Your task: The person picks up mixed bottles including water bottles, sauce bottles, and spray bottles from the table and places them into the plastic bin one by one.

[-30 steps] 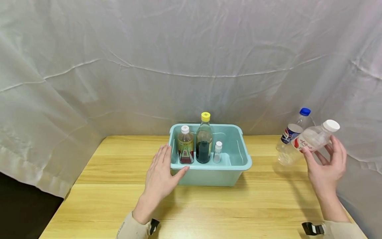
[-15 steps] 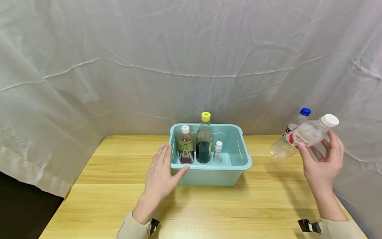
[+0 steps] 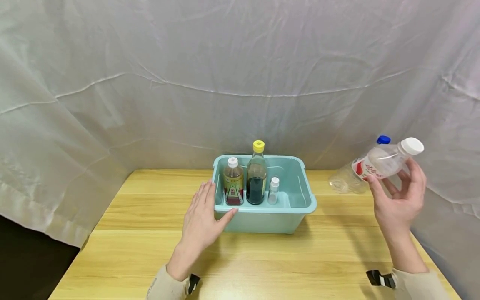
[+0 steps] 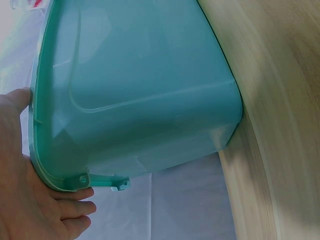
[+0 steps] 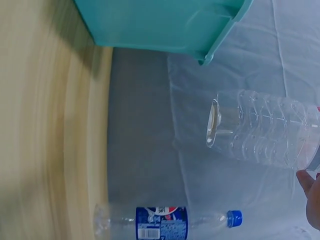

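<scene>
The right hand (image 3: 403,202) grasps the clear bottle (image 3: 386,162), thumb on the near side by the label and the other fingers behind it. The bottle is in the air above the bench (image 3: 225,266), towards its back right corner; it tilts, white cap up and to the right, base lower and to the left. Its label is white and red.

Behind it in the head view, the cola bottle (image 5: 162,223) shows little more than its blue cap; the right wrist view shows it upright near the bench's back edge, its label dark blue.

The left hand (image 3: 202,221) rests on the tub (image 3: 264,221) at its front left corner, fingers released and nearly straight along the left end, thumb on the front rim.

The tub is near the middle of the bench's back edge. Inside, from left to right, stand the brown bottle (image 3: 233,187) with a white cap, the sauce bottle (image 3: 256,181) with a yellow cap, and the vial (image 3: 273,191), also white-capped. Grey cloth (image 3: 240,62) hangs behind the bench.
</scene>
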`<state>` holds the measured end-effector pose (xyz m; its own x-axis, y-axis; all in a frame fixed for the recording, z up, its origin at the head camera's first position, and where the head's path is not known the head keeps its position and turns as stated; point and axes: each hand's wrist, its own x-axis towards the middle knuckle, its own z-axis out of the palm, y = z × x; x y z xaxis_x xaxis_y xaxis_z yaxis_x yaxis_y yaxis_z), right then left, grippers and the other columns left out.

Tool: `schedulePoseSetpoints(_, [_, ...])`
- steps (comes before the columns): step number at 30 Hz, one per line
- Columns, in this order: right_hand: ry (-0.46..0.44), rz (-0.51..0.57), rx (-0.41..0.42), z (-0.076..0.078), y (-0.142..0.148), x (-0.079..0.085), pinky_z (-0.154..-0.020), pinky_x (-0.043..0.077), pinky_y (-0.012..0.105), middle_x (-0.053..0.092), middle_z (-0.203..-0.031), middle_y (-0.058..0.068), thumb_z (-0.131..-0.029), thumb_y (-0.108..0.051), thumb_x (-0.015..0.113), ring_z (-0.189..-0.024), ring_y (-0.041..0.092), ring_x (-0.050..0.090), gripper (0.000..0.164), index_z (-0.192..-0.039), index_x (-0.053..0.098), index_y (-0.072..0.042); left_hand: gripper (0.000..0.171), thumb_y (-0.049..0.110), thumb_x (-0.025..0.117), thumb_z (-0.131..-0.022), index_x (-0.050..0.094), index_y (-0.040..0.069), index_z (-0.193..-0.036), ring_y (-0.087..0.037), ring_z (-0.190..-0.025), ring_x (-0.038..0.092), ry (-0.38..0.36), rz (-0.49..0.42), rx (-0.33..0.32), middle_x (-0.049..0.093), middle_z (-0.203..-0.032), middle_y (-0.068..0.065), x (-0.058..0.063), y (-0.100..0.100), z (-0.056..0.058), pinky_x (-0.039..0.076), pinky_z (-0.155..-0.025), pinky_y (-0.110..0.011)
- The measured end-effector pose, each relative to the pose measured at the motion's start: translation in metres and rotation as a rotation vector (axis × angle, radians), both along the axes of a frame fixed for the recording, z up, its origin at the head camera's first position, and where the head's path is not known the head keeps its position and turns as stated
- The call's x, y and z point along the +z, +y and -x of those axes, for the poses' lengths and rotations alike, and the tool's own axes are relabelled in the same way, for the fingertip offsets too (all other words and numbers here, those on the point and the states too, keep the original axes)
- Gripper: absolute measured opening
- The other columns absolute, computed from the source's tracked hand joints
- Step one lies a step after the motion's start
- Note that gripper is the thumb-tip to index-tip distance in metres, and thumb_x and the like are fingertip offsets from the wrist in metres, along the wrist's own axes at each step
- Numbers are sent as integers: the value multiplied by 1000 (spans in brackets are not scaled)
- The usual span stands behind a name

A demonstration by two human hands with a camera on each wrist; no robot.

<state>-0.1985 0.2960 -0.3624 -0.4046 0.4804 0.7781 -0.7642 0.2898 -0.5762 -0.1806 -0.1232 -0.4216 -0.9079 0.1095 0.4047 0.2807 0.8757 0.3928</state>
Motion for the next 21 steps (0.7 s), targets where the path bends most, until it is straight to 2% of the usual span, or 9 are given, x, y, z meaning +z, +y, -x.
schedulePoseSetpoints(5, [31, 33, 36, -2, -11, 6, -98, 57, 26, 50, -140, 20, -75, 21, 76, -124, 32, 58, 73, -143, 53, 8, 102, 75, 50, -96, 32, -1, -161, -35, -156, 27, 0, 1, 0, 30, -168, -17, 0, 0, 0, 23, -127, -49])
schedulePoseSetpoints(12, [90, 99, 128, 0, -22, 12, -99, 58, 29, 48, -143, 23, -73, 25, 75, -126, 35, 57, 74, -142, 52, 8, 102, 76, 50, -96, 33, -1, -161, -35, -156, 28, 1, 6, 1, 30, -168, -17, 1, 1, 0, 24, -127, -49])
schedulePoseSetpoints(21, [176, 126, 240, 5, -38, 11, -99, 58, 32, 52, -141, 28, -70, 26, 74, -126, 38, 55, 76, -141, 49, 11, 102, 76, 50, -96, 32, -1, -161, -35, -156, 27, -7, 2, 1, 30, -168, -17, 1, 2, 0, 23, -127, -48])
